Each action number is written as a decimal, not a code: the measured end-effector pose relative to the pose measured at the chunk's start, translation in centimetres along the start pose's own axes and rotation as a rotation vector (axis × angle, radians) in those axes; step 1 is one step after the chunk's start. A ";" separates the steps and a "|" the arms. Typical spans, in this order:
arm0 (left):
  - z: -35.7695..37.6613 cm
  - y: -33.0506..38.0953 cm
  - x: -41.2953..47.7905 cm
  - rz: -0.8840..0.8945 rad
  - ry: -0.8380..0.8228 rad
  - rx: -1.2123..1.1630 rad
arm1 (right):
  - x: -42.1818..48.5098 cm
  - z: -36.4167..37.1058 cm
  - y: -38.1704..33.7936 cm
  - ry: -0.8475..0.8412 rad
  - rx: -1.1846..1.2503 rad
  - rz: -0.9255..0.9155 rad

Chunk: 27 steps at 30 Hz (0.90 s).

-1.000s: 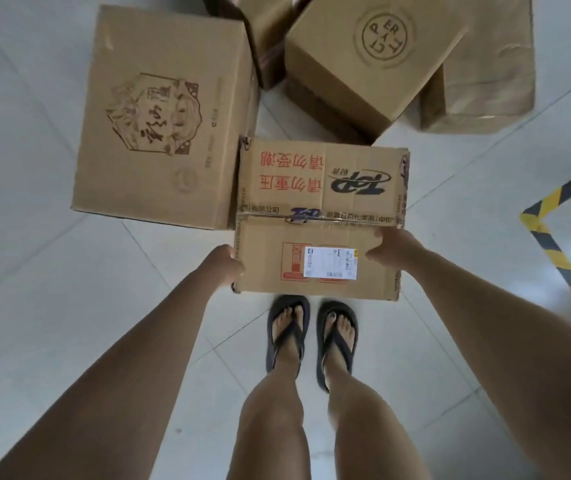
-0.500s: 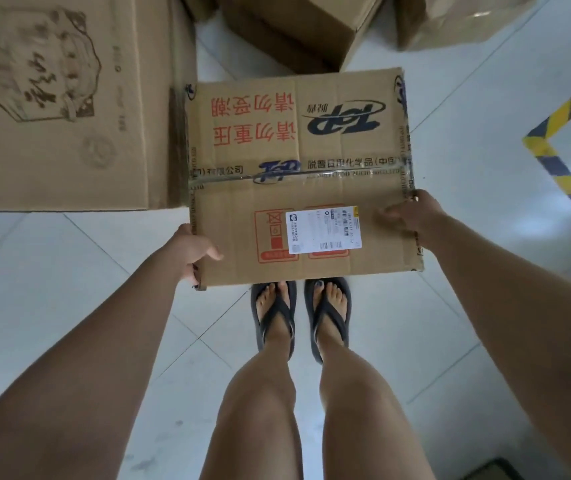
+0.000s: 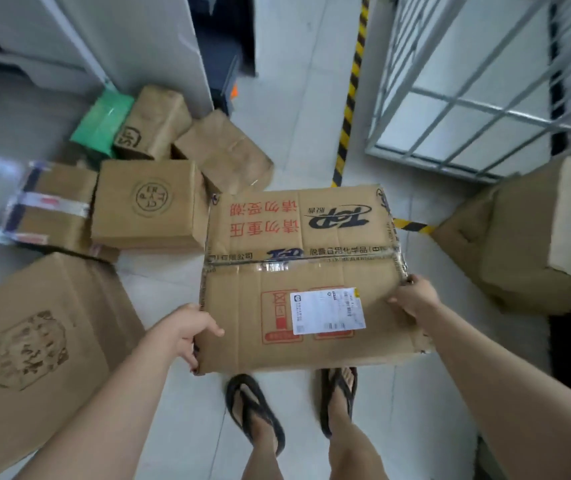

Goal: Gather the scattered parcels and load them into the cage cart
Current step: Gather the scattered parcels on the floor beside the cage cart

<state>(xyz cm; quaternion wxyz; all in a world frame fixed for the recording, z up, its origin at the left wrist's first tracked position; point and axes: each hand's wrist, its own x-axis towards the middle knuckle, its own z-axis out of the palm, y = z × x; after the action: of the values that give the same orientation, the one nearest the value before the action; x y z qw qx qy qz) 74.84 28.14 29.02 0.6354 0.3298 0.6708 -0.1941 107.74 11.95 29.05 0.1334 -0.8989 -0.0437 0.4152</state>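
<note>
Head cam: both hands are clamped on a flat brown cardboard box with red print and a white shipping label (image 3: 306, 278), held up off the pale tiled floor (image 3: 298, 98) above two feet in black flip-flops (image 3: 254, 412). Left hand (image 3: 187, 329) grips the near left corner, right hand (image 3: 412, 299) the right edge. More brown cartons, like the one with a round stamp (image 3: 147, 204), sit scattered to the left. The grey wire cage cart (image 3: 485, 98) is up at the right.

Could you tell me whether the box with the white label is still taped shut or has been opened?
Shut. The box has its top flaps meeting flat, with clear tape running along the seam, while the left hand and right hand grip its sides.
</note>
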 end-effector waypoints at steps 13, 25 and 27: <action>21.0 23.8 0.6 0.149 0.088 0.324 | 13.8 -19.3 8.3 -0.018 0.589 0.074; 31.5 31.4 7.8 0.501 0.152 0.261 | 25.4 -19.8 7.5 -0.133 0.370 0.113; 32.3 30.1 7.9 0.458 0.085 0.309 | 25.0 -19.4 8.1 -0.164 0.330 0.120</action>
<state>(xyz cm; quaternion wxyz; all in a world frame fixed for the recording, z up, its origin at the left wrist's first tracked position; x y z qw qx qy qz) 119.22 29.03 22.27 0.5759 0.5738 0.5672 -0.1313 138.51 4.91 20.45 0.2499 -0.8288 0.0679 0.4959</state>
